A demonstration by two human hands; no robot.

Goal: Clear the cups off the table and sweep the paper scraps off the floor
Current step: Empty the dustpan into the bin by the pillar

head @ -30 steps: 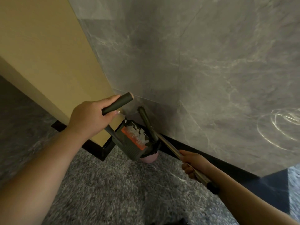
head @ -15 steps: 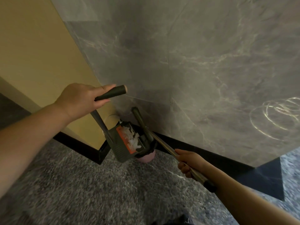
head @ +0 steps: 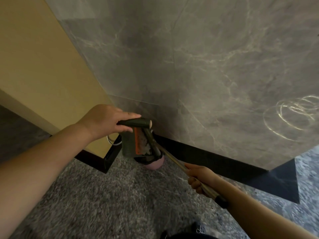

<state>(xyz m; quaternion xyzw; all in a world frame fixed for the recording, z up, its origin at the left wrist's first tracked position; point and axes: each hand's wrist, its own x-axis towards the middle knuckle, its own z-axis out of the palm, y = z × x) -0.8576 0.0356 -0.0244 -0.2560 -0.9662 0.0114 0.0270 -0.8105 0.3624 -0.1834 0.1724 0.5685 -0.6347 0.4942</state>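
Note:
My left hand (head: 105, 120) grips the dark handle (head: 136, 123) of a grey dustpan (head: 128, 144) with an orange lip, held in the corner where the walls meet. White paper scraps (head: 144, 144) lie inside the pan. My right hand (head: 198, 176) grips the metal broom handle (head: 172, 157), which runs up to the pan. The broom's pink head (head: 154, 163) sits on the floor just below the dustpan. No cups are in view.
A grey marble wall (head: 207, 66) with a black skirting board (head: 207, 157) fills the right and back. A yellow panel (head: 43, 66) stands at the left. Grey speckled floor (head: 103, 204) lies below. A dark shoe (head: 189, 232) shows at the bottom edge.
My left hand has shifted right and turned the dustpan more upright against the corner. The handle now lies over the pan. My right hand still holds the broom in much the same place.

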